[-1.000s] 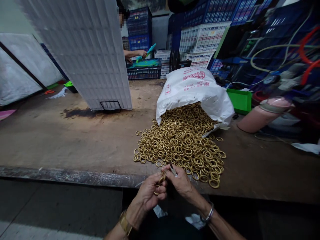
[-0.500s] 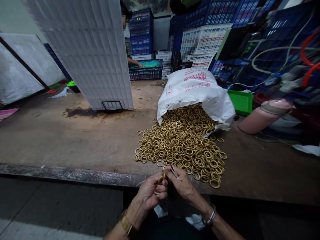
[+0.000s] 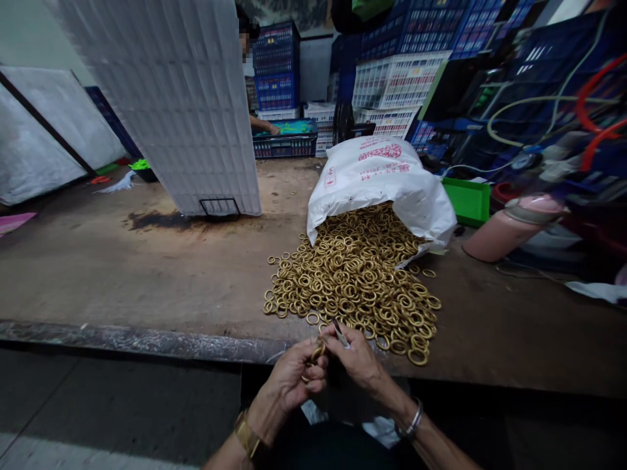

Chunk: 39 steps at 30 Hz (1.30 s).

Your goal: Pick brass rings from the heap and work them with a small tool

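My left hand [image 3: 296, 373] is closed around gold-coloured rings [image 3: 317, 352]; one shows at the fingertips and part of another lower in the palm. Touching it at the fingertips, my right hand [image 3: 356, 358] grips a small metal blade [image 3: 339, 333] that sticks up between thumb and forefinger; its handle is hidden. Both hands are just in front of the table's near edge. Beyond them lies a heap of gold rings [image 3: 347, 281], spilling from the mouth of a white sack [image 3: 377, 171] with red print.
A tall ribbed white panel [image 3: 166, 111] stands on the wooden table [image 3: 122, 274] at left. Behind it a person's hand [image 3: 267, 126] reaches into a dark crate [image 3: 287, 145]. At right are a green tray [image 3: 467, 201], a pink cylinder [image 3: 509, 228] and hoses. Stacked crates [image 3: 277, 62] line the back.
The view has shifted very slightly. My hands stay together in nearly the same place, with the ring at my left fingertips turned a little.
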Each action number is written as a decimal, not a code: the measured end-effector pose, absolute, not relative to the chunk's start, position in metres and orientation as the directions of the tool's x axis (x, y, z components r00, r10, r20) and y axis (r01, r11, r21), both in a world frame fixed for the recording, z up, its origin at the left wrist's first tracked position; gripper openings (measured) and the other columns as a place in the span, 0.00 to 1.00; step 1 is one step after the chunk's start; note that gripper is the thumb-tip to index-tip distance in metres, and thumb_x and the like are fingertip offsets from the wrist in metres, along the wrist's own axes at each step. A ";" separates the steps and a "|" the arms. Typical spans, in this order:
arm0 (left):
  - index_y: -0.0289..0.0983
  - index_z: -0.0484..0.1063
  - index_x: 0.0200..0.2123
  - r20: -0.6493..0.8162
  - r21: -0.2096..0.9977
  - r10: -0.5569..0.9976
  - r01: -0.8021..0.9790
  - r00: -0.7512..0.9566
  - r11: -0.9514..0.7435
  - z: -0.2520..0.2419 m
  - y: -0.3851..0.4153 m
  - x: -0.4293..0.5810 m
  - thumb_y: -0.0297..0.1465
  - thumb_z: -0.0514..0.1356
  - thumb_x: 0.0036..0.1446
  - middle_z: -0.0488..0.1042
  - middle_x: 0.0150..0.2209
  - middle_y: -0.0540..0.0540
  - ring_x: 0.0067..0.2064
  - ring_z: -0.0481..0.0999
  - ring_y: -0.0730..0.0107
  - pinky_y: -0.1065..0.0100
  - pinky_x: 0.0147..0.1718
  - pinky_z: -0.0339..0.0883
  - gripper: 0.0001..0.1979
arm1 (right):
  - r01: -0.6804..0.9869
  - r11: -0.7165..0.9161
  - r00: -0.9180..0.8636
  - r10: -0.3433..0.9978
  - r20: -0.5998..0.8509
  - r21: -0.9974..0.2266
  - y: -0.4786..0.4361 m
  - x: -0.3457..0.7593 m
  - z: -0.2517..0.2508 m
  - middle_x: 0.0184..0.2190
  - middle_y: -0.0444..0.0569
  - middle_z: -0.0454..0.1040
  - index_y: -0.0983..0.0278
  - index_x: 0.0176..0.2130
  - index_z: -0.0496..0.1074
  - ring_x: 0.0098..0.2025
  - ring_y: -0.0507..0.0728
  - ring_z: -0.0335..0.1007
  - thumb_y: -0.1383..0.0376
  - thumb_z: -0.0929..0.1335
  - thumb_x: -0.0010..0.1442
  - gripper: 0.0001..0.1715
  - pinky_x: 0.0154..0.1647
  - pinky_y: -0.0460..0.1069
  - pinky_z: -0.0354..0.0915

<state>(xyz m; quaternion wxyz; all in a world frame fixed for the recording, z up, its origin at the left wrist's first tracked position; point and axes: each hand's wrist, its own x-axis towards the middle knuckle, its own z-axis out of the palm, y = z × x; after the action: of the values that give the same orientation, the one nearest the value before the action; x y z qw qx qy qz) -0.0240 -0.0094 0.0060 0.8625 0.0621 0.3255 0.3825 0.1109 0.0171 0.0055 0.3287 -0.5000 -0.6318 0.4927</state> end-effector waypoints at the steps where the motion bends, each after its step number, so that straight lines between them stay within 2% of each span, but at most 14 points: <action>1: 0.34 0.62 0.30 -0.517 0.359 0.699 -0.616 0.494 0.701 0.006 -0.010 -0.024 0.26 0.59 0.47 0.62 0.18 0.55 0.13 0.48 0.88 0.80 0.11 0.37 0.07 | 0.309 0.011 -0.278 0.957 -0.079 -0.951 0.017 0.111 0.004 0.22 0.41 0.65 0.64 0.25 0.65 0.27 0.50 0.60 0.60 0.61 0.52 0.11 0.31 0.44 0.58; 7: 0.34 0.62 0.30 -0.511 0.339 0.684 -0.609 0.521 0.717 0.005 -0.013 -0.025 0.26 0.58 0.48 0.62 0.19 0.54 0.12 0.49 0.88 0.80 0.11 0.37 0.06 | 0.290 -0.018 -0.252 0.963 -0.095 -0.957 0.016 0.110 0.004 0.18 0.39 0.59 0.63 0.23 0.62 0.23 0.49 0.55 0.59 0.61 0.53 0.13 0.25 0.44 0.55; 10: 0.34 0.63 0.31 -0.516 0.303 0.680 -0.631 0.521 0.714 0.005 -0.012 -0.025 0.25 0.58 0.47 0.62 0.19 0.54 0.12 0.49 0.88 0.80 0.11 0.37 0.06 | 0.291 0.009 -0.291 0.953 -0.079 -0.957 0.014 0.111 0.007 0.20 0.41 0.63 0.63 0.24 0.64 0.25 0.49 0.58 0.58 0.60 0.55 0.14 0.27 0.44 0.57; 14: 0.34 0.64 0.31 -0.547 0.284 0.678 -0.653 0.491 0.702 0.007 -0.010 -0.024 0.24 0.56 0.47 0.59 0.16 0.56 0.12 0.48 0.88 0.80 0.11 0.36 0.05 | 0.332 0.077 -0.359 0.932 -0.050 -0.940 0.012 0.111 0.007 0.25 0.42 0.68 0.63 0.30 0.66 0.30 0.51 0.63 0.60 0.63 0.53 0.09 0.32 0.45 0.58; 22: 0.33 0.62 0.27 -0.551 0.248 0.663 -0.658 0.507 0.711 0.003 -0.012 -0.024 0.23 0.55 0.48 0.59 0.17 0.55 0.12 0.48 0.88 0.80 0.11 0.36 0.02 | 0.382 0.096 -0.358 0.932 -0.052 -0.919 0.011 0.108 0.011 0.24 0.41 0.66 0.64 0.28 0.66 0.29 0.50 0.61 0.64 0.62 0.52 0.06 0.31 0.44 0.57; 27: 0.33 0.62 0.27 -0.556 0.234 0.652 -0.656 0.515 0.717 0.005 -0.012 -0.025 0.24 0.55 0.49 0.59 0.17 0.55 0.12 0.49 0.87 0.81 0.11 0.37 0.02 | 0.347 0.100 -0.365 0.930 -0.036 -0.933 0.011 0.108 0.009 0.24 0.41 0.66 0.64 0.28 0.66 0.29 0.50 0.61 0.61 0.60 0.55 0.11 0.31 0.44 0.57; 31: 0.33 0.62 0.28 -0.535 0.214 0.649 -0.657 0.541 0.723 0.010 -0.012 -0.025 0.24 0.53 0.50 0.59 0.18 0.54 0.13 0.49 0.87 0.81 0.11 0.37 0.01 | 0.347 0.075 -0.312 0.949 -0.039 -0.935 0.012 0.110 0.004 0.21 0.41 0.64 0.63 0.25 0.64 0.26 0.50 0.59 0.58 0.58 0.58 0.16 0.27 0.44 0.56; 34: 0.32 0.62 0.28 -0.550 0.218 0.650 -0.660 0.525 0.718 0.012 -0.011 -0.024 0.25 0.52 0.52 0.59 0.18 0.54 0.12 0.47 0.88 0.81 0.10 0.37 0.02 | 0.466 0.164 -0.289 0.957 0.026 -0.869 0.010 0.113 0.001 0.20 0.41 0.63 0.63 0.25 0.63 0.24 0.50 0.58 0.62 0.58 0.57 0.13 0.25 0.44 0.54; 36: 0.32 0.62 0.25 -0.550 0.229 0.660 -0.667 0.512 0.709 0.011 -0.010 -0.024 0.24 0.52 0.52 0.58 0.18 0.54 0.12 0.46 0.88 0.81 0.10 0.37 0.04 | 0.558 0.274 -0.352 0.933 0.076 -0.783 0.008 0.116 -0.001 0.22 0.42 0.66 0.62 0.27 0.64 0.25 0.51 0.60 0.69 0.58 0.53 0.08 0.27 0.44 0.54; 39: 0.31 0.61 0.21 -0.551 0.241 0.673 -0.679 0.492 0.694 0.010 -0.009 -0.023 0.23 0.53 0.50 0.56 0.16 0.55 0.13 0.45 0.88 0.81 0.10 0.37 0.07 | 0.640 0.395 -0.456 0.886 0.087 -0.659 0.003 0.119 -0.003 0.28 0.46 0.70 0.62 0.32 0.65 0.29 0.52 0.64 0.75 0.57 0.46 0.15 0.31 0.45 0.55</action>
<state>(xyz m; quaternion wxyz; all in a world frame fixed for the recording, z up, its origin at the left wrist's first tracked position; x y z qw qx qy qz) -0.0230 -0.0094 0.0097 0.8638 -0.0043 0.3172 0.3914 0.1195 0.0032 -0.0030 0.2189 -0.4733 -0.8059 0.2803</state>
